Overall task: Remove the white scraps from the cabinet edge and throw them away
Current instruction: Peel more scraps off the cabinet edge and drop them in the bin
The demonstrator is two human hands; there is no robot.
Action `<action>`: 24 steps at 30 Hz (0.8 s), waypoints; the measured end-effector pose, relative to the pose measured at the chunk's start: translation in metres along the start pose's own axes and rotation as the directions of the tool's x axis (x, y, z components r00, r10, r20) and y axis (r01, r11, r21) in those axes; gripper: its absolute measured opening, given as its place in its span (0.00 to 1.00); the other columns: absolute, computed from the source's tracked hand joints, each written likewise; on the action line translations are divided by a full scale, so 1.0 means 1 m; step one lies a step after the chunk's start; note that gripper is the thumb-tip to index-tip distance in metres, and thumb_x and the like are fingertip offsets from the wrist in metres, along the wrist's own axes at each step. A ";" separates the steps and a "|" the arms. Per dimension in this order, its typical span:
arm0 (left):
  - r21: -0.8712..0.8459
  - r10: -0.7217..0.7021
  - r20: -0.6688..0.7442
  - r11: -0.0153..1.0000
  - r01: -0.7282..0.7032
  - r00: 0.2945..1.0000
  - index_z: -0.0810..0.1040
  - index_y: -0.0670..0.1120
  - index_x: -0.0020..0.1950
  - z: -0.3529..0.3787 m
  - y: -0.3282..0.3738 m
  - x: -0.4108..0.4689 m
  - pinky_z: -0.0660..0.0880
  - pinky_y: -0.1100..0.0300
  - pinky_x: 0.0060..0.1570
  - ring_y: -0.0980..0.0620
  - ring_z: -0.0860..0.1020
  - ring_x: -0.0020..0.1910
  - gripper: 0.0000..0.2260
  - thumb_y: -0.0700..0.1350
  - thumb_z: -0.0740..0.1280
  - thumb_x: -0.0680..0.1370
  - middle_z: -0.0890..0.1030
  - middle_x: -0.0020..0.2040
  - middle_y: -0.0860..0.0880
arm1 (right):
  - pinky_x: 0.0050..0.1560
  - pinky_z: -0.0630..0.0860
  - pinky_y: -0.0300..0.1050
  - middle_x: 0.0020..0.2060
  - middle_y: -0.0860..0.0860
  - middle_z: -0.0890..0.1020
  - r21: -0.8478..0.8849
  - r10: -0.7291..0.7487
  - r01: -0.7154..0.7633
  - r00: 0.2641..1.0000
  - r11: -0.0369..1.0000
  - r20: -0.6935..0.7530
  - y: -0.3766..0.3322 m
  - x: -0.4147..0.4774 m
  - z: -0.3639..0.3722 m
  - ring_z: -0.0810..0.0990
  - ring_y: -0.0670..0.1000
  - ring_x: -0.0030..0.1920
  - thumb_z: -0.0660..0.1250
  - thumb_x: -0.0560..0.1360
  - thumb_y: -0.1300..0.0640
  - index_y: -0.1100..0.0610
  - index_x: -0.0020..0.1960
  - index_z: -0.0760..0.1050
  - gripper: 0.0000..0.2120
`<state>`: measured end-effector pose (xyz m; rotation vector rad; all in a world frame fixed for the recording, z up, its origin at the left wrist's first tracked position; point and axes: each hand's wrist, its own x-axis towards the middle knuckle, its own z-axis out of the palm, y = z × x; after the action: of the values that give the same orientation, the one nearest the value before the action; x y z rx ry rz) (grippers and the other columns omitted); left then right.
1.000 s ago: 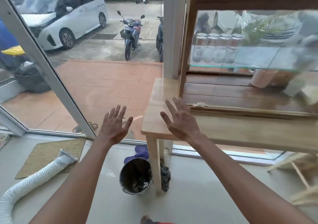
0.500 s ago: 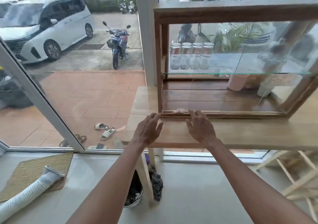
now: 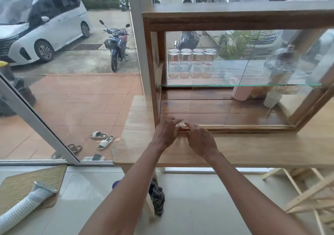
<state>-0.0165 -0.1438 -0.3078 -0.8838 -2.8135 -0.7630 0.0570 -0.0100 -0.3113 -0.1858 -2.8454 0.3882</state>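
far left on the floor: woven mat [image 3: 27, 180] with a white ribbed hose [image 3: 23, 207] lying across it, both well apart from the work. behind the glass door, sandals [image 3: 103, 139] on the red paving, a white van [image 3: 41, 27] and a motorbike [image 3: 117, 43] further out. dark rag [image 3: 156, 198] bunched against the bench [image 3: 253, 149] leg; the bucket seen a second ago is now hidden behind the left forearm. left hand [image 3: 166, 133] at the lower front rail of the cabinet [image 3: 226, 19], near its left corner, fingers curled forward with tips reaching toward the white scraps [image 3: 180, 125]. the scraps sit on that front edge rail, a small pale clump between the two hands, partly covered by fingers. right hand [image 3: 200, 140] just beside, fingers bent down, tips at the rail right of the clump; cannot tell whether either hand actually has hold of the scrap. inside the cabinet: four glass jars [image 3: 192, 63] in a row on the glass shelf [image 3: 235, 85], a pale cup [image 3: 239, 93] and a small white pail [image 3: 272, 99] on the wooden floor below, none near the hands. far right, a light wooden frame [image 3: 307, 195] leans on the floor under the bench. against half a second back: both hands have closed in from apart and open-fingered to nearly touching over the clump.
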 end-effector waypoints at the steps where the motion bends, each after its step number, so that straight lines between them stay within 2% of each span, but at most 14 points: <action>1: -0.017 -0.011 -0.011 1.000 0.011 1.000 0.80 0.51 0.64 0.004 -0.002 0.001 0.80 0.46 0.48 0.45 0.77 0.60 0.13 0.47 0.64 0.81 0.80 0.59 0.47 | 0.44 0.81 0.47 0.49 0.47 0.82 -0.018 -0.001 0.001 1.000 1.000 0.000 0.000 0.002 0.000 0.83 0.53 0.49 0.59 0.77 0.58 0.46 0.62 0.71 0.15; 4: -0.051 -0.055 -0.037 0.997 0.053 0.998 0.83 0.50 0.57 0.010 -0.007 0.002 0.80 0.48 0.44 0.46 0.78 0.55 0.10 0.49 0.65 0.80 0.79 0.54 0.48 | 0.42 0.81 0.46 0.45 0.48 0.83 -0.097 -0.017 0.017 1.000 0.995 0.001 -0.002 0.008 0.002 0.84 0.52 0.46 0.58 0.76 0.61 0.50 0.53 0.75 0.12; 7: -0.062 -0.067 -0.050 0.996 0.064 0.997 0.84 0.49 0.56 0.012 -0.011 0.004 0.78 0.53 0.44 0.47 0.80 0.52 0.08 0.46 0.67 0.79 0.79 0.54 0.49 | 0.40 0.81 0.46 0.43 0.50 0.84 -0.143 -0.006 0.005 1.000 0.990 -0.004 -0.006 0.014 0.003 0.85 0.53 0.44 0.59 0.76 0.63 0.51 0.49 0.78 0.11; 9: -0.077 -0.077 -0.053 0.994 0.073 0.996 0.84 0.49 0.56 0.012 -0.013 0.004 0.77 0.54 0.43 0.47 0.80 0.50 0.08 0.46 0.68 0.79 0.79 0.53 0.49 | 0.41 0.81 0.45 0.42 0.50 0.85 -0.119 0.014 -0.016 1.000 0.993 -0.024 -0.007 0.018 0.005 0.85 0.53 0.45 0.60 0.77 0.60 0.50 0.47 0.79 0.10; 13: -0.095 -0.083 -0.090 0.993 0.074 0.993 0.84 0.48 0.55 0.014 -0.015 0.002 0.78 0.52 0.43 0.46 0.81 0.49 0.08 0.45 0.67 0.79 0.79 0.52 0.48 | 0.42 0.80 0.45 0.42 0.50 0.86 -0.052 0.045 -0.049 0.996 0.997 -0.073 -0.006 0.021 0.007 0.84 0.53 0.46 0.62 0.78 0.53 0.49 0.48 0.82 0.10; 19: -0.101 -0.088 -0.165 0.992 0.072 0.982 0.84 0.44 0.52 0.015 -0.014 -0.001 0.77 0.52 0.42 0.45 0.81 0.48 0.07 0.42 0.67 0.79 0.82 0.50 0.47 | 0.42 0.78 0.43 0.43 0.49 0.86 0.059 0.087 -0.081 0.990 0.995 -0.112 -0.004 0.021 0.007 0.84 0.53 0.47 0.66 0.75 0.53 0.47 0.50 0.84 0.08; 24: -0.079 -0.067 -0.196 0.995 0.053 0.978 0.83 0.44 0.50 0.015 -0.019 -0.004 0.77 0.52 0.41 0.45 0.81 0.46 0.05 0.41 0.67 0.79 0.82 0.48 0.48 | 0.42 0.78 0.43 0.43 0.49 0.87 0.118 0.109 -0.096 0.988 0.988 -0.109 -0.006 0.021 0.005 0.84 0.54 0.47 0.68 0.75 0.53 0.49 0.48 0.84 0.06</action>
<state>-0.0225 -0.1520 -0.3297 -0.6917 -2.6622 -0.9139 0.0349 -0.0138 -0.3091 -0.3230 -2.6988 0.5392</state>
